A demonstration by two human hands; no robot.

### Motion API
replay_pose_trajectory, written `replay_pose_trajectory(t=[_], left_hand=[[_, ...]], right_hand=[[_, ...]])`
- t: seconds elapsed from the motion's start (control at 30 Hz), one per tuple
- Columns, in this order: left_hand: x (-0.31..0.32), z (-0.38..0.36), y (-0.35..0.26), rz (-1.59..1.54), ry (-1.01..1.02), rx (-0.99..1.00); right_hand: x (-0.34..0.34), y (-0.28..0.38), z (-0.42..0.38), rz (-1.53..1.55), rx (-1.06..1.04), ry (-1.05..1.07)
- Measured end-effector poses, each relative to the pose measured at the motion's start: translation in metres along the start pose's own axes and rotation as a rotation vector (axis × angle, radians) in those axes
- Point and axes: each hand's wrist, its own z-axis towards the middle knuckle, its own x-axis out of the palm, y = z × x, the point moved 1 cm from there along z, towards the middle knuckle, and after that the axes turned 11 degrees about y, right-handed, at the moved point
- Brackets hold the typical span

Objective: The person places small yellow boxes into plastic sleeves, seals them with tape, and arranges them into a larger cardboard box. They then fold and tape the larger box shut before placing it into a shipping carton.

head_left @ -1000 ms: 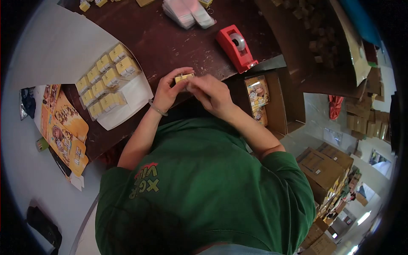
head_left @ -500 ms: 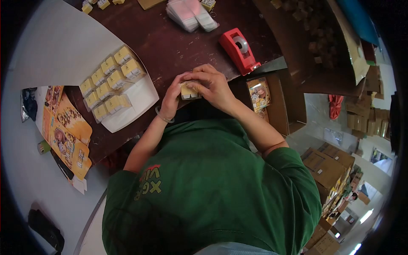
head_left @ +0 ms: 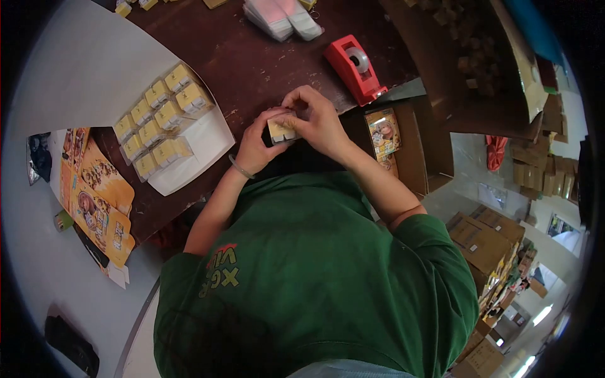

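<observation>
Near the table's front edge, my left hand (head_left: 255, 146) is wrapped round a small yellow-topped box (head_left: 281, 130), with a band on the wrist. My right hand (head_left: 318, 123) pinches at the upper right of the same box, thumb over its top; fingertip details are partly hidden. To the left, a white open box (head_left: 211, 148) holds several similar yellow-topped pieces (head_left: 150, 133) in rows, in clear wrapping. Beyond my right hand stands a red tape dispenser (head_left: 356, 72) with a roll in it.
Clear and pink plastic bags (head_left: 280, 17) lie at the table's far side. Printed orange cardboard (head_left: 94, 208) is at the left. A carton (head_left: 435, 148) with printed boxes (head_left: 383, 135) stands at the right, below a larger carton (head_left: 529, 75) of small pieces.
My left hand has shifted its fingers lower round the box, and the box is tilted a little. My right hand's fingers have lifted and bent more.
</observation>
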Motion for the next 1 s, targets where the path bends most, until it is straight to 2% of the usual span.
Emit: replay_pose_trajectory(t=[0.07,0.17,0.23,0.27,0.3,0.33,0.37,0.4,0.5,0.53,0.57,0.63,0.67,0.7,0.77,0.8,0.83,0.9,0.93,1.0], left_hand=[[-0.001,0.003,-0.008,-0.001,0.004,0.016],[0.007,0.004,-0.010,-0.007,-0.065,0.002],[0.024,0.009,-0.010,0.033,-0.270,0.010],[0.036,0.011,-0.006,0.049,-0.370,0.010],[0.046,0.018,-0.008,-0.244,-0.362,0.048],[0.050,0.014,-0.012,-0.192,-0.237,0.056],[0.054,0.009,-0.018,-0.138,-0.109,0.069],[0.052,0.005,-0.016,-0.064,-0.047,0.062],[0.032,0.022,-0.022,-0.433,-0.107,0.089],[0.028,0.035,-0.036,-0.408,-0.057,0.096],[0.024,0.049,-0.029,-0.538,-0.034,0.082],[0.017,0.073,-0.041,-0.441,0.134,0.059],[0.015,0.080,-0.033,-0.248,0.176,0.101],[0.013,0.087,-0.031,-0.309,0.206,0.076],[0.015,0.098,-0.027,-0.434,0.264,0.015],[0.016,0.103,-0.036,-0.368,0.211,0.056],[0.016,0.110,-0.039,-0.248,0.266,0.043],[0.015,0.121,-0.041,-0.012,0.374,0.015],[0.019,0.123,-0.044,0.003,0.379,-0.006],[0.023,0.124,-0.039,-0.084,0.404,-0.066]], right_hand=[[-0.001,-0.014,0.004,0.231,0.190,0.090],[-0.009,-0.001,0.002,-0.078,0.217,0.034],[-0.001,0.015,-0.010,-0.370,0.071,-0.185],[0.003,0.025,-0.017,-0.380,0.143,-0.134],[0.011,0.029,-0.022,-0.469,0.086,-0.192],[0.016,0.028,-0.026,-0.559,0.030,-0.250],[0.012,0.015,-0.027,-0.542,0.045,-0.126],[0.002,0.009,-0.024,-0.509,-0.054,-0.063],[-0.030,-0.005,-0.016,-0.436,-0.350,0.127],[-0.038,-0.006,-0.013,-0.447,-0.390,0.173],[-0.043,-0.007,-0.011,-0.456,-0.430,0.221],[-0.054,-0.006,-0.011,-0.566,-0.415,0.234],[-0.061,-0.005,-0.011,-0.620,-0.415,0.231],[-0.069,-0.006,-0.011,-0.677,-0.418,0.226],[-0.081,-0.013,-0.019,-0.736,-0.393,0.094],[-0.085,-0.019,-0.023,-0.805,-0.386,0.010],[-0.093,-0.024,-0.028,-0.824,-0.304,-0.097],[-0.110,-0.026,-0.041,-0.790,-0.198,-0.132],[-0.119,-0.026,-0.050,-0.717,-0.178,-0.248],[-0.143,-0.041,-0.065,-0.515,-0.015,-0.341]])
